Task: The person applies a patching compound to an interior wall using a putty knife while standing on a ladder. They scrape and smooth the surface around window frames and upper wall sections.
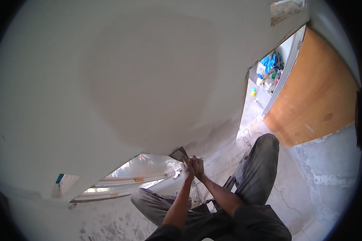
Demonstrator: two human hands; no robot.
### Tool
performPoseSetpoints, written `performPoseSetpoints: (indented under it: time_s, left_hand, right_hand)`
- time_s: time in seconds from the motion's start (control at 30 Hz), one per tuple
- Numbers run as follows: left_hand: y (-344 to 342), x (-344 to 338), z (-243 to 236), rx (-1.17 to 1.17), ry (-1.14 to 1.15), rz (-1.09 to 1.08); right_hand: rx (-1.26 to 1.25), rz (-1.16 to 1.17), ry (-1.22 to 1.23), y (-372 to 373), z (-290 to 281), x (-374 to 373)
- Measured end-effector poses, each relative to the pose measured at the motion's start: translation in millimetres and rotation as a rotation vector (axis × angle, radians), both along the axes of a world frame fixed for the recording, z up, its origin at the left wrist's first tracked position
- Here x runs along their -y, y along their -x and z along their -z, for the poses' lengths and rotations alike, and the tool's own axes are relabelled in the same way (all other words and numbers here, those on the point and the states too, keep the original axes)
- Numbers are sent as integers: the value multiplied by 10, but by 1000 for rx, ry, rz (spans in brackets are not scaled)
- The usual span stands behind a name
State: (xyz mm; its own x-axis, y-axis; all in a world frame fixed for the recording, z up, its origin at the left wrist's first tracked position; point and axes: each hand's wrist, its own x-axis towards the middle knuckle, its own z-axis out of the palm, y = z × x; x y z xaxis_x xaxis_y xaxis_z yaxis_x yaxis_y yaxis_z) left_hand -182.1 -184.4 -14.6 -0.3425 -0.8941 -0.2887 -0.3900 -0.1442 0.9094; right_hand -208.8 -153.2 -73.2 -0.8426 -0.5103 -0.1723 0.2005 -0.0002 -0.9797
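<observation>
A flat, dark grey scraper (178, 154) with a squarish blade touches the lower edge of a pale plastered surface (60, 80), beside the window opening. My left hand (188, 168) is closed on it, fingers along the back of the blade. Pressed close against the left, my right hand (197, 166) is also closed and seems to share the grip; its fingers partly hide the handle. A broad, darker grey patch (157, 76) spreads across the middle of the plaster.
At the lower left is a window (145, 168) with light frames. An orange-brown door panel (313, 88) stands right, by an opening showing household items and a blue plastic bag (272, 61). A thin cord (287, 203) trails over the dusty floor (287, 180) beside my bent legs.
</observation>
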Motion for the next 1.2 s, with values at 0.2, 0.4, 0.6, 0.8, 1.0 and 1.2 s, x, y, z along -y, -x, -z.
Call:
performPoseSetpoints:
  time_s: [0.2, 0.4, 0.6, 0.8, 1.0, 1.2]
  left_hand:
    - [25, 14, 137, -49, -29, -4]
    - [-85, 7, 492, 51, -116, 68]
    - [-110, 76, 542, 27, -99, 12]
    - [-59, 2, 534, 74, -133, 61]
    - [-54, 56, 531, -90, -111, -44]
    - [-88, 71, 680, 2, -133, -20]
  right_hand:
    - [3, 7, -12, 6, -20, -29]
    - [-15, 4, -4, -8, 222, -59]
    - [15, -5, -43, -58, 135, -96]
    - [32, 62, -79, -46, 233, -124]
    - [43, -14, -37, -24, 134, -44]
    - [51, 31, -33, -37, 199, -53]
